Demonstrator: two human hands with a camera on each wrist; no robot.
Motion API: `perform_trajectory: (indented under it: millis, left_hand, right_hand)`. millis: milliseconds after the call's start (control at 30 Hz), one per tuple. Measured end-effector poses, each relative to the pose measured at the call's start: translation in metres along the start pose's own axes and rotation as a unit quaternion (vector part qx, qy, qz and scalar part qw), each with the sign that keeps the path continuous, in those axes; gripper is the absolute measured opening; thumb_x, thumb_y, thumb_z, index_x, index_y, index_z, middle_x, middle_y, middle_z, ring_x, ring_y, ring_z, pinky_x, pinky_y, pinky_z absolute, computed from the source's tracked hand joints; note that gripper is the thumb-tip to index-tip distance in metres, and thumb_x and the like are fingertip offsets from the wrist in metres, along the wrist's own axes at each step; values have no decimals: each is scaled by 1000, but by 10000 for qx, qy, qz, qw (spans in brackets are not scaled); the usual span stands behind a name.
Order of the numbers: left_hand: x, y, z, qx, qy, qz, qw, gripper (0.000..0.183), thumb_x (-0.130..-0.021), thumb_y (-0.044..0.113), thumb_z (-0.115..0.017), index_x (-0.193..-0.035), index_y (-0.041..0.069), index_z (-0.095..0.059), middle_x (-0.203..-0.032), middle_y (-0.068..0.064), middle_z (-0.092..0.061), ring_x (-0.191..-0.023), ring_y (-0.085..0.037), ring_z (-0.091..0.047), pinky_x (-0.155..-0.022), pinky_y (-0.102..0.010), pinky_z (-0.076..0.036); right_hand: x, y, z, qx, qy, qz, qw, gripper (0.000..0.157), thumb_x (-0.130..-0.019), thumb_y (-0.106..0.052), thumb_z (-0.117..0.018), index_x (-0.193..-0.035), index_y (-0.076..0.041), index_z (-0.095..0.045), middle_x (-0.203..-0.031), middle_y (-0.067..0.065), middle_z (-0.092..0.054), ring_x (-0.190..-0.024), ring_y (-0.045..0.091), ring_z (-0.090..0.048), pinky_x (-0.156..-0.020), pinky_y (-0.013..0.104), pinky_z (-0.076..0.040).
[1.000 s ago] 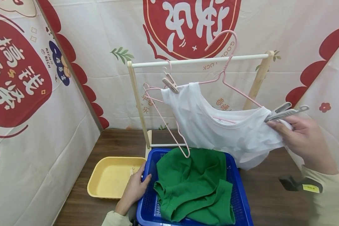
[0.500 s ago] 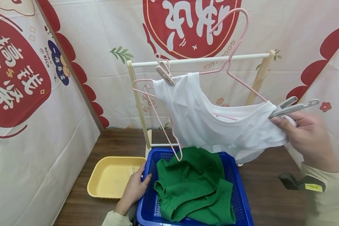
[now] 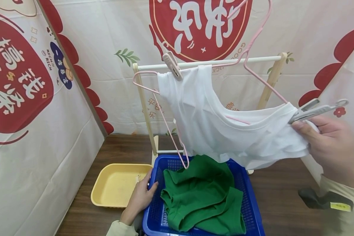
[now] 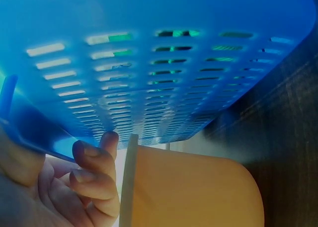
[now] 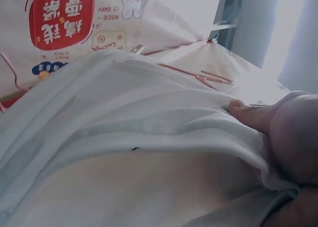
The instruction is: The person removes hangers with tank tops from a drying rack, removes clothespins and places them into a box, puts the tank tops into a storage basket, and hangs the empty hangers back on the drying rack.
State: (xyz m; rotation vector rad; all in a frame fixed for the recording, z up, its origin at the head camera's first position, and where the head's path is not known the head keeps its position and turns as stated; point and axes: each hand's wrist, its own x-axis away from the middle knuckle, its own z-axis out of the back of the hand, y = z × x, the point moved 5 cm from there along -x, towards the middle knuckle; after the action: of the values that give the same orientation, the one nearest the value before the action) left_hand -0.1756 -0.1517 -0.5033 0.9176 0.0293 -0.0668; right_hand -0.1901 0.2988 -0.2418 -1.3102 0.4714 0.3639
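Note:
My right hand point(image 3: 331, 144) pinches a white sleeveless top point(image 3: 239, 137) at its right shoulder, raised in front of the rack. A pink hanger point(image 3: 264, 78) runs through the shoulders, its hook pointing up and its right end lower. One beige clothespin point(image 3: 172, 66) clips the left shoulder; a grey clothespin point(image 3: 309, 113) sits on the right one, beside my thumb. In the right wrist view the top's cloth point(image 5: 134, 117) fills most of the picture. My left hand point(image 3: 140, 196) grips the left rim of a blue basket point(image 3: 255, 213), fingers curled below it. Green clothing point(image 3: 203, 196) lies inside.
Behind the top stands a small wooden rack with a white rail point(image 3: 153, 67). Another pink hanger point(image 3: 169, 134) dangles at its left, its lower corner over the basket. A yellow tray point(image 3: 115, 185) with a small clothespin point(image 3: 138, 178) stands left of the basket. Printed cloth walls surround the table.
My right hand has moved right, carrying the top and its hanger up and to the right. The hook has risen toward the upper picture edge. My left hand stays on the basket.

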Motion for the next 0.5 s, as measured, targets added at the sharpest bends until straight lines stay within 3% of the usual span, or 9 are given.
perform_trajectory:
  millis: [133, 333, 400, 500]
  left_hand:
    - [0, 0, 0, 4, -7, -6, 10000, 61, -99, 17, -59, -151, -1, -34, -124, -25, -64, -79, -16, -66, -67, -34, -58]
    - [0, -1, -1, -15, -7, -10, 10000, 61, -99, 17, -59, -151, -1, -34, -125, -25, -63, -79, -16, -66, -68, -35, -58]
    - [0, -1, -1, -13, -4, 4, 10000, 61, -99, 17, -59, -152, -1, -34, -124, -24, -64, -78, -15, -65, -68, -34, -57]
    - [-1, -2, -1, -17, -6, 17, 10000, 61, -99, 17, -60, -152, 0, -34, -123, -24, -64, -76, -14, -64, -68, -33, -57]
  right_hand:
    - [3, 0, 2, -525, 15, -116, 9986, 29, -96, 8, -55, -105, -10, -76, -82, -3, -75, -68, 3, -68, -58, 14, -51]
    - [7, -3, 0, -1829, -291, 43, 9827, 31, -96, 16, -46, -111, 5, -71, -90, 8, -77, -71, 12, -74, -61, 21, -56]
    - [9, -3, 0, -2051, -459, 4, 9777, 32, -97, 16, -42, -112, 7, -69, -93, 10, -77, -73, 14, -74, -62, 23, -56]
    - [12, -4, 2, -1917, -548, -116, 9799, 33, -99, 14, -40, -114, 4, -68, -95, 9, -76, -75, 13, -74, -63, 22, -56]
